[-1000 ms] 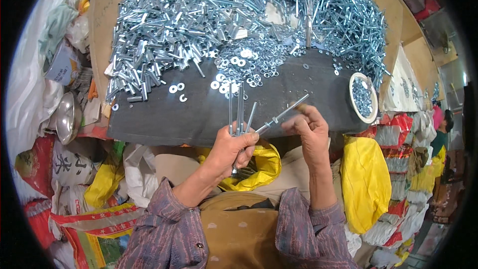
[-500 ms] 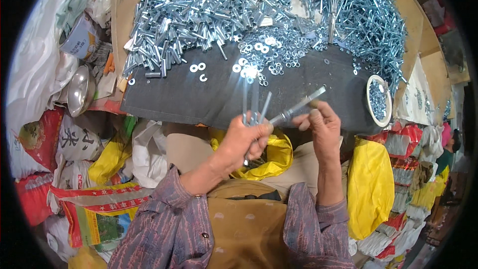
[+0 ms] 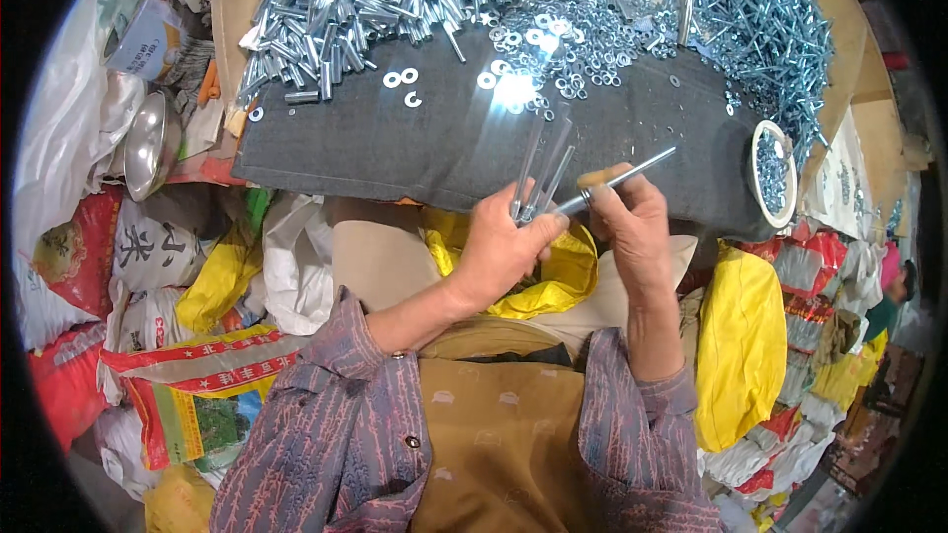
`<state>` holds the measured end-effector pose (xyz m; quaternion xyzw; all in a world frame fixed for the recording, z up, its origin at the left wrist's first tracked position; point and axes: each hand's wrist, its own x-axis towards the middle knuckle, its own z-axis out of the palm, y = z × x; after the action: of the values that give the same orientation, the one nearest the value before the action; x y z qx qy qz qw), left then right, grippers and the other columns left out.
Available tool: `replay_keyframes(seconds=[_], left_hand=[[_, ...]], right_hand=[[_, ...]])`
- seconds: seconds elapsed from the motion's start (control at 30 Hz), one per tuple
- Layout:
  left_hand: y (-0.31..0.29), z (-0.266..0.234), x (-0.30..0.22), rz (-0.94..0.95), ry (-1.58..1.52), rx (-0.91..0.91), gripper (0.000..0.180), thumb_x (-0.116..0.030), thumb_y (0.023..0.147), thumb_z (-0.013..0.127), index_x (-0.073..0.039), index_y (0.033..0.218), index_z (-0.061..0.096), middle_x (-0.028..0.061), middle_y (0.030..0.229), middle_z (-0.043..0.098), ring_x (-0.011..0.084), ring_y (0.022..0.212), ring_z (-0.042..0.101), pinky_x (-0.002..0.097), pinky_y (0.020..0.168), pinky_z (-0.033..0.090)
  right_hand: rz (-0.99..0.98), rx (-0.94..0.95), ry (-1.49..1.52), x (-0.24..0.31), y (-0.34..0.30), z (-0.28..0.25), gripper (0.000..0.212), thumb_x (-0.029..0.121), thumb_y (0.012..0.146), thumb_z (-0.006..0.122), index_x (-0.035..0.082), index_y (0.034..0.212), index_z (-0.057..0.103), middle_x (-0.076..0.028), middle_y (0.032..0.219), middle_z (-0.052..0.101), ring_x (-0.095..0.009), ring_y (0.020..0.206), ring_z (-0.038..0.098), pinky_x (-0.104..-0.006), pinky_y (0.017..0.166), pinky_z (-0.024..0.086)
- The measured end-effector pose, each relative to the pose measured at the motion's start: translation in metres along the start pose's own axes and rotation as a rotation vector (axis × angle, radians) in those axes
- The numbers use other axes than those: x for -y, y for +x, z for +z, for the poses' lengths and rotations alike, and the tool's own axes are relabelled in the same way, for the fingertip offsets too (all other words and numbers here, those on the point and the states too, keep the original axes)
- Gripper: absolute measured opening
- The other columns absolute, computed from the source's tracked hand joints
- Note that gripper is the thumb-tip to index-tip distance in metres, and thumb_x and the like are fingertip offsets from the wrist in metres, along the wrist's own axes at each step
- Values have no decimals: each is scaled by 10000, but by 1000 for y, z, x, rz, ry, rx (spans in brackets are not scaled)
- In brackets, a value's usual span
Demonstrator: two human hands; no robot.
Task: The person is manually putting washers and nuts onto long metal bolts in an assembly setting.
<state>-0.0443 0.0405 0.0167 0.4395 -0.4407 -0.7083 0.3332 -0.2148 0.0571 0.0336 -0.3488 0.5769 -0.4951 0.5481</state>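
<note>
My left hand (image 3: pixel 502 245) is closed around several long silvery metal bolts (image 3: pixel 538 168), blurred by motion and fanned upward from the fist. One bolt (image 3: pixel 647 162) slants to the right out of it. The thumb and fingers of my right hand (image 3: pixel 634 227) pinch that bolt partway along, at what looks like a ring or washer; the fingers partly cover it. Beyond the hands, loose washers (image 3: pixel 484 81) and a pile of small rings and nuts (image 3: pixel 583 59) lie on the dark cloth (image 3: pixel 395 153). A yellow bag (image 3: pixel 563 286) hangs open below my hands.
Metal tubes (image 3: pixel 365 0) are heaped at the back left, thin bolts (image 3: pixel 770 30) at the back right. A white oval bowl (image 3: pixel 758 173) of small parts stands at the cloth's right edge. A metal bowl (image 3: pixel 150 148) and packed sacks (image 3: pixel 148 316) lie to the left, a yellow sack (image 3: pixel 741 345) to the right.
My right hand has gone from loosely parted fingers beside the slanting bolt to pinching it. Both hands sit slightly higher and further right, and the view has shifted.
</note>
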Motion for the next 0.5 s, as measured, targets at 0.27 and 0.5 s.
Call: replay_keyframes(seconds=[0.27,0.5], left_hand=[[4,-26,-2,43,-8,37,139,-109,830,672,-25,914,599,18,603,562,60,493,508,201,416,375],[12,-46,-9,-219,-880,262,247,-107,924,581,46,1109,520,49,721,511,61,508,437,187,413,345]], right_hand=[[-34,-147,-20,-19,-16,19,173,193,902,637,56,808,587,41,619,497,-23,520,414,-190,466,310],[-102,107,-423,-39,-33,3,288,146,807,729,8,1036,625,-23,839,561,-82,717,508,-221,605,418]])
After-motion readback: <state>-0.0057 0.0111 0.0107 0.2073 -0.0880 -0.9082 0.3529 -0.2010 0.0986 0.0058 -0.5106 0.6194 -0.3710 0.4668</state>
